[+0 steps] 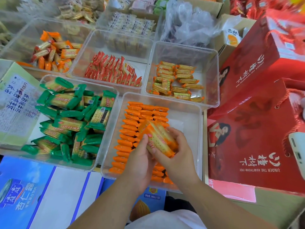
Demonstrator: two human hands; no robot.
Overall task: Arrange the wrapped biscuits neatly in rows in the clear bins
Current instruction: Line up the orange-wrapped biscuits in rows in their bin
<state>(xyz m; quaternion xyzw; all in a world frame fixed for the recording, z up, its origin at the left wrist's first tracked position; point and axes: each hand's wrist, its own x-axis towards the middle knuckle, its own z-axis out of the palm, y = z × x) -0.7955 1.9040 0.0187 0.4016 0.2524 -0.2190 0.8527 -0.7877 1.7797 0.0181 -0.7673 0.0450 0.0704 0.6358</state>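
Two red gift boxes (pixel 257 113) fill the right side of the frame, each printed upside down with "UNDER THE HAWTHORN TREE" under white Chinese characters. A blue carton (pixel 24 187) lies at the lower left; a neighbouring blue panel at bottom centre reads "240mL×20". Left of centre, a clear bin (pixel 92 85) holds a loose heap of green-wrapped biscuits (pixel 69 123) whose labels are too small to read. Just beside it, at centre, the near clear bin (pixel 186 142) holds orange-wrapped biscuits (pixel 130 128) standing on edge in rows along its left half, its right half bare. Above that bin the left hand (pixel 140 161) and right hand (pixel 178 154) meet. Both sets of fingers are curled round a small stack of orange-wrapped biscuits (pixel 159 138), held tilted over the rows.
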